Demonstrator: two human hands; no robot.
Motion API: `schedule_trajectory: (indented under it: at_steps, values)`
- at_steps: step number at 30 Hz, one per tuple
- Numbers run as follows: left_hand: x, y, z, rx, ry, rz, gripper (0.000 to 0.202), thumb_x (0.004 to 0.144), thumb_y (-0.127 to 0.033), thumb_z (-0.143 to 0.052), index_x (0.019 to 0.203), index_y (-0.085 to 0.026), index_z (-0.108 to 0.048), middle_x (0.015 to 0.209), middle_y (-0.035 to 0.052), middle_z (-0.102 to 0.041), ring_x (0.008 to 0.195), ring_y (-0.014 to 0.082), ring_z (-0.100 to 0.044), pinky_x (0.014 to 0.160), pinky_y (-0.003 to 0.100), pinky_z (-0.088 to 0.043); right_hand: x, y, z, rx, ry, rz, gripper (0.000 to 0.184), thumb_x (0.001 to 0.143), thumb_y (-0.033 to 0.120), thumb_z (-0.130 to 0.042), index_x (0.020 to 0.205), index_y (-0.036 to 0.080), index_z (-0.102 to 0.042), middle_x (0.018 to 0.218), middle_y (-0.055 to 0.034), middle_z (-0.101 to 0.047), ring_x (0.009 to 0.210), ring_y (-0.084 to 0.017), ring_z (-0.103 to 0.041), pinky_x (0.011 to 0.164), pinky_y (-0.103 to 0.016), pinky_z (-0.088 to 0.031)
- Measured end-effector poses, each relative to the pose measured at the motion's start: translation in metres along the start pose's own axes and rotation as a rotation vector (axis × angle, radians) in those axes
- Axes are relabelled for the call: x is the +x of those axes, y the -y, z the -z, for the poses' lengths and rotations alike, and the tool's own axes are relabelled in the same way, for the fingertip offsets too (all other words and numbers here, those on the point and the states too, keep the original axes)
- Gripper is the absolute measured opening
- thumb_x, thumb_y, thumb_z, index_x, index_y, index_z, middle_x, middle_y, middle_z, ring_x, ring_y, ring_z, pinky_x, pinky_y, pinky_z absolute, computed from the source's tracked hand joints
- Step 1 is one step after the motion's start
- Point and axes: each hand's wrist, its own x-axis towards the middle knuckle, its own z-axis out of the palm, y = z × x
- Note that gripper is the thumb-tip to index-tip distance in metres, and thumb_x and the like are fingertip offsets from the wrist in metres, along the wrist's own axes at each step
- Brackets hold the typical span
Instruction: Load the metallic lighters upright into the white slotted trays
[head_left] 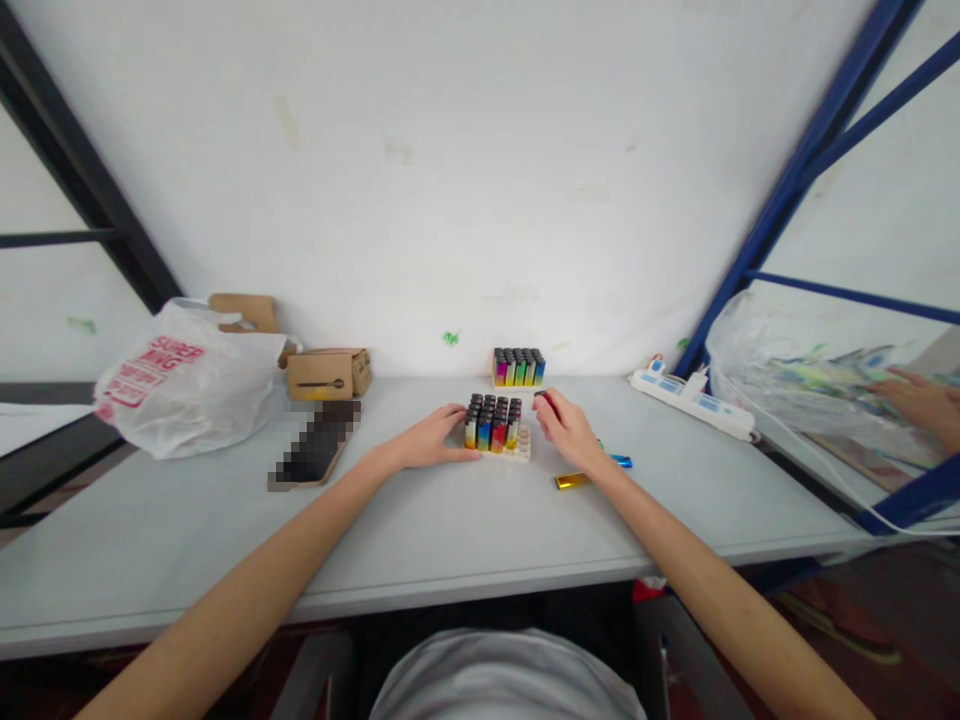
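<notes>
Several coloured lighters (484,432) with black tops stand upright in a white tray (517,456), whose right end shows bare sockets. At the tray's left side, my left hand (441,440) steadies it between thumb and fingers. My right hand (566,430) is closed just right of the tray. It pinches a lighter (546,399); a dark end shows past the fingers and the rest is hidden. Beside my right wrist lie a gold lighter (572,481) and a blue lighter (621,461), the gold one partly covered by my forearm.
Behind, a second tray of lighters (519,368) stands near the wall. To the left are a blurred phone (319,447), a cardboard box (328,375) and a white plastic bag (195,380). A power strip (694,403) lies right, with another person's hand (916,400) beyond the blue frame.
</notes>
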Motion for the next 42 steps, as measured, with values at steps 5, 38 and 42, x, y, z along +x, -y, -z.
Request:
schedule_trajectory:
  at_steps: [5, 38, 42]
  values:
    - [0.000, 0.000, 0.000, -0.008, -0.017, -0.023, 0.086, 0.083, -0.072, -0.069, 0.145, -0.014, -0.053, 0.152, 0.0173, -0.053, 0.140, 0.0361, -0.050, 0.121, 0.043, -0.038, -0.001, 0.006, 0.001, -0.191, 0.042, 0.267, 0.040, 0.107, 0.049, -0.040, 0.081, 0.022, -0.053, 0.084, -0.0043, -0.059, 0.079, -0.019, -0.055, 0.075, -0.032, -0.044]
    - [0.000, 0.002, -0.001, -0.009, -0.022, -0.030, 0.085, 0.083, -0.072, -0.068, 0.145, -0.016, -0.053, 0.150, 0.0168, -0.053, 0.139, 0.0350, -0.051, 0.120, 0.042, -0.038, 0.001, -0.005, 0.037, -0.214, 0.154, 0.142, 0.032, 0.105, 0.045, -0.047, 0.123, 0.021, -0.058, 0.088, -0.0033, -0.069, 0.072, -0.017, -0.064, 0.071, -0.031, -0.051]
    - [0.000, 0.001, 0.000, -0.021, -0.028, -0.044, 0.084, 0.083, -0.073, -0.068, 0.143, -0.016, -0.055, 0.148, 0.0164, -0.055, 0.138, 0.0348, -0.052, 0.119, 0.042, -0.039, 0.006, -0.029, 0.076, -0.279, 0.014, 0.119, 0.033, 0.100, 0.042, -0.051, 0.120, 0.019, -0.064, 0.086, -0.0056, -0.070, 0.075, -0.020, -0.065, 0.073, -0.035, -0.054]
